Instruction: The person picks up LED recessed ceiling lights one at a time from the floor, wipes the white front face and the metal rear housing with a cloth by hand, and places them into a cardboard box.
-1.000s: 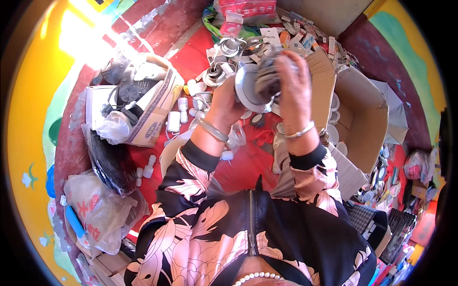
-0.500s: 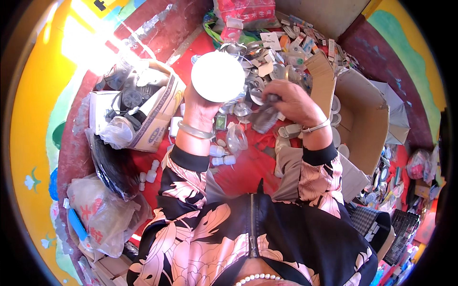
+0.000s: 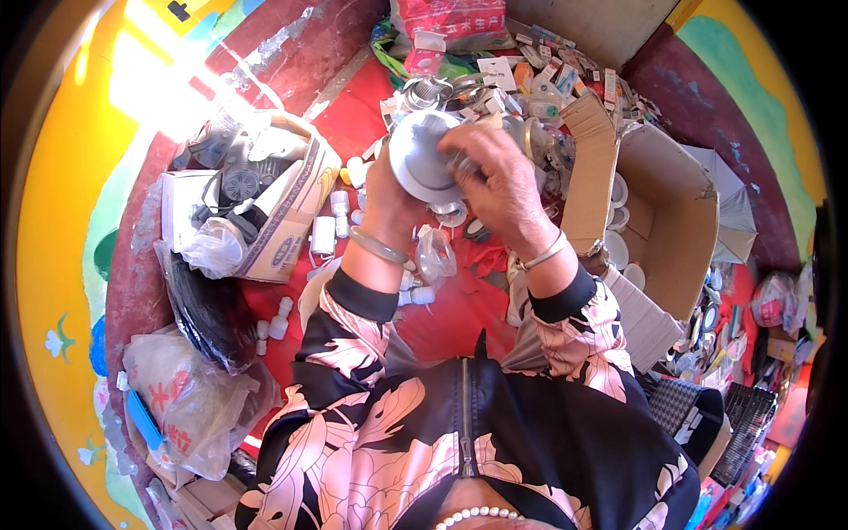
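Observation:
My left hand (image 3: 389,199) grips a round, white and grey disc-shaped piece (image 3: 422,168), which looks like a light fitting, by its left side, up in front of me. My right hand (image 3: 505,177) is closed, its bent fingers at the right part of the disc. A small dark grey bit shows between those fingers, too little to name. Below the hands, a clear plastic bag (image 3: 436,253) and white cylindrical fittings (image 3: 417,296) lie on the red cloth (image 3: 450,327).
An open cardboard box (image 3: 667,212) with white discs stands at the right. On the left, another box (image 3: 291,208) holds dark and clear plastic parts. A heap of small packages (image 3: 552,79) spreads at the back. A plastic bag (image 3: 185,397) sits at the near left.
The disc has tilted, its bright white face giving way to a greyer, stepped surface. My right hand has moved left onto it; the blurred grey thing under that hand is now mostly hidden.

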A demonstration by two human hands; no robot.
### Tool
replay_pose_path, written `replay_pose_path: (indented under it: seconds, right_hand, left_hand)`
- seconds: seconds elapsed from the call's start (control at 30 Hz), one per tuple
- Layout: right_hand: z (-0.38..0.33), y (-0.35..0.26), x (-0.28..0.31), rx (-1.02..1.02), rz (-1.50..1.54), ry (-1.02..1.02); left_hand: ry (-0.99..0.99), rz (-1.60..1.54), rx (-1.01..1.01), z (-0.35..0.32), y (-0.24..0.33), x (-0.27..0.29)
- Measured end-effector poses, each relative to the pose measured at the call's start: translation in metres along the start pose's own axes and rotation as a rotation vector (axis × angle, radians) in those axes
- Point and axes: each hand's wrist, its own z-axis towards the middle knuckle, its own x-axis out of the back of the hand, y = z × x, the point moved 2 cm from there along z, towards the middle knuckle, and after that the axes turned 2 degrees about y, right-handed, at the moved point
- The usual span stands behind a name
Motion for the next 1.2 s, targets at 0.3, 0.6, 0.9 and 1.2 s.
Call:
replay_pose_path:
  seconds: [0.3, 0.6, 0.9, 1.2]
  right_hand:
    - [-0.015, 0.038, 0.011, -0.702, 0.361, -0.392]
    - [-0.025, 0.065, -0.018, -0.8, 0.969, 0.227]
    - [-0.019, 0.047, -0.023, -0.617, 0.448, 0.19]
    - [-0.014, 0.04, 0.05, -0.747, 0.626, 0.03]
  left_hand:
    - [-0.15, -0.333, -0.168, 0.004, 0.033, 0.008]
    - [-0.285, 0.131, -0.098, -0.011, -0.015, -0.001]
    - [-0.11, 0.254, -0.314, 0.005, -0.002, 0.011]
    - [-0.046, 0.864, -0.456, 0.015, -0.026, -0.023]
